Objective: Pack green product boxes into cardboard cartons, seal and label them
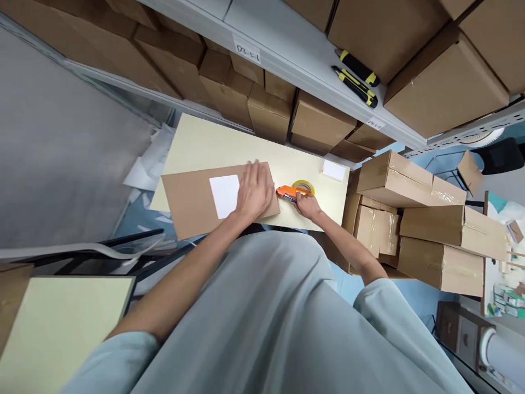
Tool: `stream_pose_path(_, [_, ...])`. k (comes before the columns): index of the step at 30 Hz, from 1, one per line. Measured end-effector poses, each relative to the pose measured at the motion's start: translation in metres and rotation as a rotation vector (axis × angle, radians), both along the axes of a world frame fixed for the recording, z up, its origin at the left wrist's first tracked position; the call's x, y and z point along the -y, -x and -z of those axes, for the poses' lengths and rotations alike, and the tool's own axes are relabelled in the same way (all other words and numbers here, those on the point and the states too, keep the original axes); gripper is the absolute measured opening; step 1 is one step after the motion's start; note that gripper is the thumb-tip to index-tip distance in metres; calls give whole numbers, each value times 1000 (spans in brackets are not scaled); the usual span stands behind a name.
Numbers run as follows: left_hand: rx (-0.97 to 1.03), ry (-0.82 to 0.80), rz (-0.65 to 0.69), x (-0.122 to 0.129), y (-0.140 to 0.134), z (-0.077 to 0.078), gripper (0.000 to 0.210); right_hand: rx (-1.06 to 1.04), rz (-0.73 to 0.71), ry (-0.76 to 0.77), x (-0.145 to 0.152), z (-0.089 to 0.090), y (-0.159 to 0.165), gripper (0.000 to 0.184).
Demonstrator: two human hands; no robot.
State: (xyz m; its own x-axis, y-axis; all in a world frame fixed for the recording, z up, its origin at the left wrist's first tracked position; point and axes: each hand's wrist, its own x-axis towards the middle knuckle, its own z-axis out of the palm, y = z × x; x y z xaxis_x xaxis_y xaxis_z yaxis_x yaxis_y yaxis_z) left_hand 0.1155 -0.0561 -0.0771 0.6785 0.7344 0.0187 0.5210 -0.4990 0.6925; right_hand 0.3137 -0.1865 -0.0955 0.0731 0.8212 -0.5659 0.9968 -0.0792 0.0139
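Note:
A flat-topped brown cardboard box [191, 205] lies on the pale tabletop, a white label [225, 196] on its upper face. My left hand [255, 191] rests flat over the right part of the box, partly covering the label's edge, its fingers stretched out and slightly blurred. To the right of the box, my right hand [307, 205] is closed round an orange tape dispenser [287, 191]. A roll of tape [304, 186] with a yellow rim shows just beyond that hand. The dispenser's front end is close to the box's right edge; whether they touch, I cannot tell.
A small white box or pad [333, 170] lies at the table's [221, 137] far right corner. Behind stands a shelf [287, 54] with cartons and two box cutters [356, 79]. Taped cartons [435, 224] are stacked at right. Paper scraps [150, 164] litter the left floor.

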Motion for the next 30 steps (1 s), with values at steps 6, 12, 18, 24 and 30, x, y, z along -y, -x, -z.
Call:
stream_pose_path(6, [-123,28,-263,-8,-55,19,81,8,103,8,7,5,37,47])
stream_pose_path(12, [-113,-55,-182,13,-56,24,72,-6,78,-2,20,3,51,44])
stream_pose_path(18, [-154,-123,74,51,-41,24,61,-88,-38,2,26,4,65,38])
stream_pose_path(24, [-113,-188,372,30,-10,38,56,-115,-104,27,15,6,84,50])
stream_pose_path(30, [-40,-274,466,0,9,45,43,-67,-85,64,46,-24,16,31])
